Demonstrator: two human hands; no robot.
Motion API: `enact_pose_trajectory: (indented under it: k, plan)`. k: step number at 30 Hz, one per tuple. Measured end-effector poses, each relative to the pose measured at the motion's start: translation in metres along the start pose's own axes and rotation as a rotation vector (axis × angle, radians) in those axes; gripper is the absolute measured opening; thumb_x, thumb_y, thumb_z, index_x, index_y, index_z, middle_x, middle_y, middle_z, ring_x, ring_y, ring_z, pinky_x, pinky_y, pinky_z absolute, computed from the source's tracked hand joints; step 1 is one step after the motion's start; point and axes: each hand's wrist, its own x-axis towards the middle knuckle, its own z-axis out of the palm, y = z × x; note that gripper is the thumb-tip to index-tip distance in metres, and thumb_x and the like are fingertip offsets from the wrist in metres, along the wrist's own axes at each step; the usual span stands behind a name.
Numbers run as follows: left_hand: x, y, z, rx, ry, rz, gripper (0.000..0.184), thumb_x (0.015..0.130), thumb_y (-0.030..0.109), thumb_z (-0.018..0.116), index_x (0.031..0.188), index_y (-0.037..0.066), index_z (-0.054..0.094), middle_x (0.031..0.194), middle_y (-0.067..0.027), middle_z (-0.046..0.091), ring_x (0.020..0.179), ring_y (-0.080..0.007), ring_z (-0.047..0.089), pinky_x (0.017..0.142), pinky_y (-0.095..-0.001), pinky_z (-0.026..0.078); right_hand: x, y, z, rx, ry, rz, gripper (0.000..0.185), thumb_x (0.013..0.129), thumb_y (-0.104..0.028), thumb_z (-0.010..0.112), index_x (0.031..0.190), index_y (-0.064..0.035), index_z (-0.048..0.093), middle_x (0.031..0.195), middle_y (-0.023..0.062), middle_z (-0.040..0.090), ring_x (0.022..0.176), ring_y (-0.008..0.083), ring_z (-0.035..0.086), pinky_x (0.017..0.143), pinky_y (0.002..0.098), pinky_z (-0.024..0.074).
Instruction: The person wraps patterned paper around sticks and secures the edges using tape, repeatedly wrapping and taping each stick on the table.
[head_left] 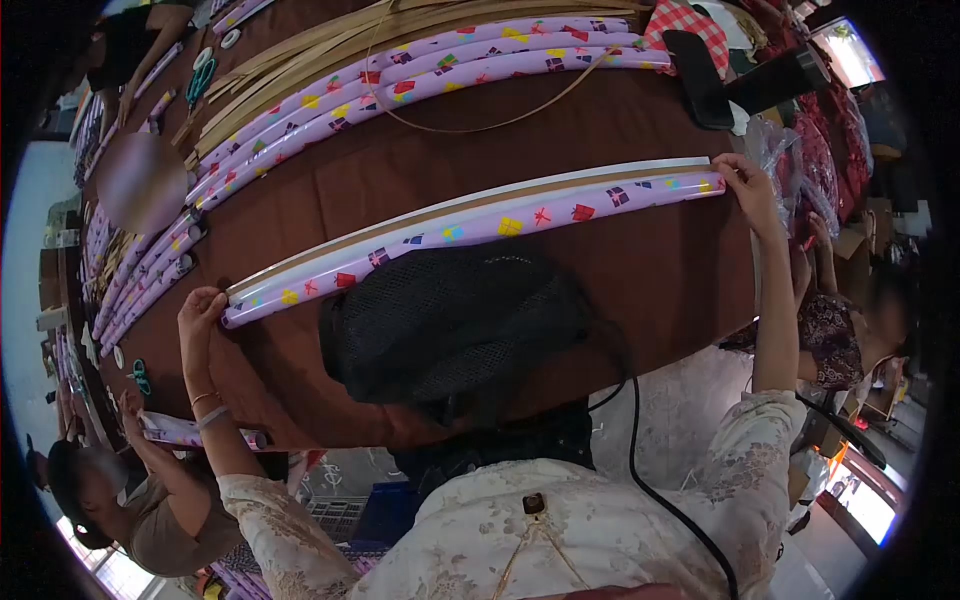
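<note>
A long roll of lilac wrapping paper (510, 227) with colourful gift prints lies across the table in front of me. Its white inner side (470, 190) shows along the far edge, and a narrow brown strip (440, 211) runs lengthwise over it. At the strip's left end, my left hand (204, 310) is closed in a pinch. My right hand (745, 190) pinches the opposite end, fingertips at the roll's tip. Whether the fingers also grip the paper edge is hard to make out.
Several finished-looking rolls (440, 72) and brown strips (300, 55) lie at the back of the brown-covered table (640, 260). A black mesh bag (455, 320) hangs before me. Scissors (201, 76) and a black phone-like object (695, 80) lie farther off. Co-workers sit on both sides.
</note>
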Motion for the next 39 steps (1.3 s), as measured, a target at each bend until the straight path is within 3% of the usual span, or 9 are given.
enact_pose_trajectory:
  k: [9, 11, 18, 25, 30, 33, 35, 37, 39]
  plan:
    - [0.003, -0.001, 0.016, 0.075, -0.01, 0.006, 0.024, 0.076, 0.013, 0.068, 0.095, 0.002, 0.058, 0.081, -0.0037, 0.061, 0.072, -0.0086, 0.056, 0.064, -0.0208, 0.044, 0.012, 0.015, -0.019, -0.181, -0.046, -0.015, 0.021, 0.089, -0.02, 0.052, 0.101, -0.0052, 0.061, 0.087, 0.0036, 0.061, 0.082, 0.0108, 0.053, 0.073, 0.0241, 0.0408]
    - [0.0, 0.006, 0.02, 0.088, 0.004, -0.046, 0.024, 0.076, 0.012, 0.068, 0.095, 0.002, 0.058, 0.082, -0.0047, 0.062, 0.074, -0.0091, 0.057, 0.065, -0.021, 0.044, 0.006, -0.013, -0.012, -0.26, 0.006, 0.1, 0.021, 0.088, -0.019, 0.053, 0.102, -0.0047, 0.061, 0.091, 0.004, 0.061, 0.083, 0.0115, 0.053, 0.074, 0.0248, 0.0418]
    - [0.0, 0.009, 0.02, 0.105, 0.031, 0.012, 0.029, 0.071, 0.013, 0.073, 0.092, -0.002, 0.059, 0.083, -0.0063, 0.063, 0.076, -0.0109, 0.058, 0.067, -0.0233, 0.045, 0.025, 0.04, -0.029, -0.24, -0.137, -0.001, 0.024, 0.089, -0.019, 0.051, 0.105, -0.0028, 0.06, 0.102, 0.0069, 0.06, 0.096, 0.0151, 0.054, 0.086, 0.0242, 0.0388]
    - [-0.013, 0.02, 0.025, 0.031, 0.05, -0.019, 0.027, 0.072, 0.011, 0.072, 0.09, -0.003, 0.059, 0.079, -0.0084, 0.065, 0.074, -0.0112, 0.06, 0.067, -0.0216, 0.046, 0.031, 0.047, -0.04, -0.348, -0.195, 0.006, 0.028, 0.09, -0.019, 0.051, 0.111, -0.0023, 0.058, 0.106, 0.0072, 0.06, 0.098, 0.0138, 0.054, 0.086, 0.0235, 0.0385]
    - [-0.012, 0.018, 0.02, 0.043, 0.047, -0.018, 0.029, 0.071, 0.011, 0.072, 0.092, -0.004, 0.058, 0.08, -0.0083, 0.065, 0.074, -0.0108, 0.06, 0.066, -0.0216, 0.046, 0.045, 0.081, -0.041, -0.22, -0.221, 0.108, 0.03, 0.091, -0.019, 0.05, 0.114, -0.002, 0.057, 0.107, 0.0067, 0.059, 0.098, 0.0122, 0.053, 0.086, 0.0227, 0.0384]
    - [-0.012, 0.015, 0.021, -0.001, 0.026, -0.039, 0.028, 0.07, 0.01, 0.072, 0.091, -0.004, 0.058, 0.08, -0.0081, 0.065, 0.073, -0.0104, 0.059, 0.066, -0.0222, 0.046, 0.039, 0.091, -0.046, 0.074, -0.201, 0.176, 0.03, 0.09, -0.019, 0.051, 0.113, -0.0017, 0.057, 0.108, 0.0076, 0.059, 0.098, 0.0126, 0.053, 0.086, 0.0225, 0.0383]
    - [-0.012, 0.019, 0.023, -0.038, 0.054, -0.076, 0.028, 0.07, 0.01, 0.071, 0.091, -0.004, 0.059, 0.08, -0.007, 0.064, 0.072, -0.0109, 0.059, 0.066, -0.0227, 0.046, 0.02, 0.025, -0.026, -0.204, -0.137, 0.132, 0.03, 0.089, -0.019, 0.052, 0.113, -0.0016, 0.057, 0.107, 0.0083, 0.059, 0.098, 0.0129, 0.052, 0.086, 0.0222, 0.0381]
    - [-0.009, 0.015, 0.018, 0.072, 0.059, -0.047, 0.03, 0.07, 0.013, 0.072, 0.091, -0.004, 0.06, 0.08, -0.0075, 0.064, 0.074, -0.0123, 0.06, 0.067, -0.0229, 0.047, 0.038, 0.084, -0.047, -0.16, -0.176, 0.118, 0.03, 0.089, -0.02, 0.051, 0.112, -0.0014, 0.057, 0.108, 0.0083, 0.059, 0.098, 0.0136, 0.053, 0.087, 0.0231, 0.0382]
    - [-0.008, 0.017, 0.017, 0.16, 0.038, 0.029, 0.033, 0.068, 0.018, 0.074, 0.089, -0.004, 0.061, 0.081, -0.0093, 0.065, 0.076, -0.0136, 0.061, 0.069, -0.0235, 0.047, 0.025, 0.05, -0.032, -0.237, -0.174, 0.097, 0.03, 0.089, -0.02, 0.051, 0.112, -0.0016, 0.057, 0.108, 0.0082, 0.059, 0.099, 0.0135, 0.053, 0.087, 0.0239, 0.0383]
